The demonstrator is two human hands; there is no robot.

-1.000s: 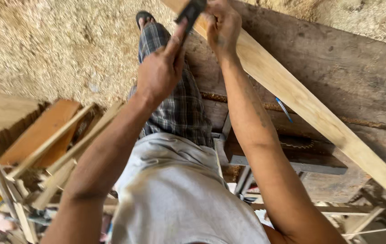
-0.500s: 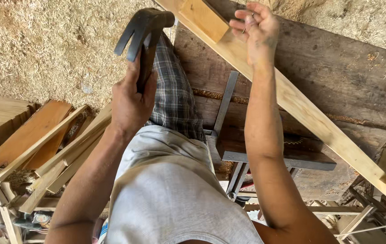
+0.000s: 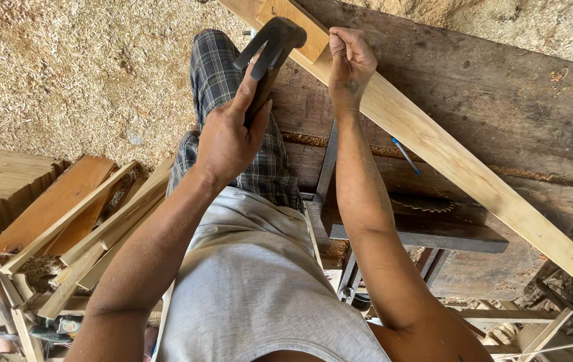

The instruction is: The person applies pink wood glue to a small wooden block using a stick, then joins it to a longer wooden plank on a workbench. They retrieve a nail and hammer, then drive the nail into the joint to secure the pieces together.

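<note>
My left hand [image 3: 226, 137] grips the dark handle of a claw hammer [image 3: 271, 41], whose head hangs just above and left of a small wood block [image 3: 300, 30]. The block lies on a long pale wooden batten [image 3: 447, 157] that runs diagonally across a dark workbench [image 3: 514, 100]. My right hand [image 3: 349, 62] rests on the batten right beside the block, its fingers pinched together. Whatever it may pinch is too small to make out.
A blue pencil [image 3: 406, 155] lies on the bench below the batten, and a circular saw blade [image 3: 427, 202] pokes up through it. Wood slats and boards [image 3: 78, 221] are stacked at left on sawdust-covered ground [image 3: 65, 74]. Metal bench legs [image 3: 350, 275] stand near my knees.
The hammer was swung back and up and now sits with its head close to the block. My right hand stayed on the batten, and the view shifted slightly.
</note>
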